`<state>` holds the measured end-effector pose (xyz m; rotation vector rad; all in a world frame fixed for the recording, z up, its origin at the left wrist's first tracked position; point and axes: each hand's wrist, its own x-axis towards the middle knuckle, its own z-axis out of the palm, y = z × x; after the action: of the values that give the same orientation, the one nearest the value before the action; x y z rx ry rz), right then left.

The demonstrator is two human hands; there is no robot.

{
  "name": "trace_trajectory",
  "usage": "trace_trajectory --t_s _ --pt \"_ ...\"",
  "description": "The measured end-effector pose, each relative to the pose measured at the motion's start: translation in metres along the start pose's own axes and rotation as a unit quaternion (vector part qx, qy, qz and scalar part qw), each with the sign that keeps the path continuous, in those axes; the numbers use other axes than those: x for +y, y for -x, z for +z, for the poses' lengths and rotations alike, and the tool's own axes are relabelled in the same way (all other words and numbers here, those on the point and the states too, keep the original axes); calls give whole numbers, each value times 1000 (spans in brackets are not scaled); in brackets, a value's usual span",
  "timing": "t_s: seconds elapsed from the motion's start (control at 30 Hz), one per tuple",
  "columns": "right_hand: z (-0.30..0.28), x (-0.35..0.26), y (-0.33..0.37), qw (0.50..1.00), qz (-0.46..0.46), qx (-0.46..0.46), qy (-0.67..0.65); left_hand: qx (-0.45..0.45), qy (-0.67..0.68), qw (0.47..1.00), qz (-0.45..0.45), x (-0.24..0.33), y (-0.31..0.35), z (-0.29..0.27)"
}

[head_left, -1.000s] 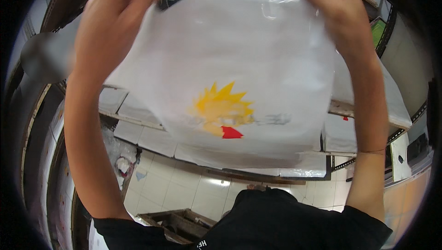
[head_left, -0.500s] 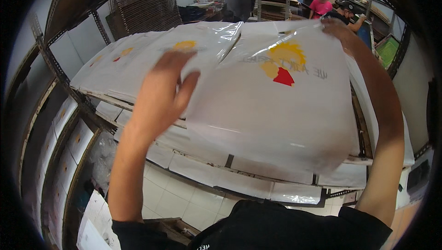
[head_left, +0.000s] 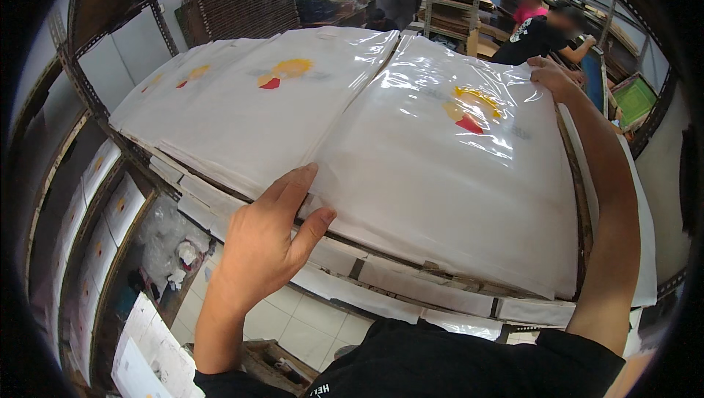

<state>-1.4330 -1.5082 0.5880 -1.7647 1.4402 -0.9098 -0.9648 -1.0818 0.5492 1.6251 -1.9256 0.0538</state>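
Side shelves (head_left: pixel 136 232): at far left, bearing white sheets with small orange marks.
White board (head_left: pixel 147 350): propped at lower left, its face scuffed.
Clear plastic (head_left: pixel 165 229): a crumpled heap beside the shelves.
Neighbouring sheets (head_left: pixel 227 112): white, laid side by side, printed in yellow and red.
Left hand (head_left: pixel 271 226): thumb parted wide from the fingers, fingertips at the near left corner of the glossy sheet.
Glossy sheet (head_left: pixel 440 193): white, yellow and red print toward its far side; we find it flat on the rack, between the hands.
Co-worker in black (head_left: pixel 532 40): at back right, leaning forward.
Right hand (head_left: pixel 554 79): at the sheet's far right corner; we cannot tell whether it grips.
Green framed panel (head_left: pixel 636 101): tilted, at far right.
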Motion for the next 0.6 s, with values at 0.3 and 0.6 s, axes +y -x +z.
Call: trace_trajectory --t_s 0.3,0.6 --pt "-2 -16 -1 998 -19 -51 34 -38 39 998 -44 11 -1 -3" --pt "-1 -19 3 994 -30 -108 -10 -40 -12 999 -28 15 5 -2"
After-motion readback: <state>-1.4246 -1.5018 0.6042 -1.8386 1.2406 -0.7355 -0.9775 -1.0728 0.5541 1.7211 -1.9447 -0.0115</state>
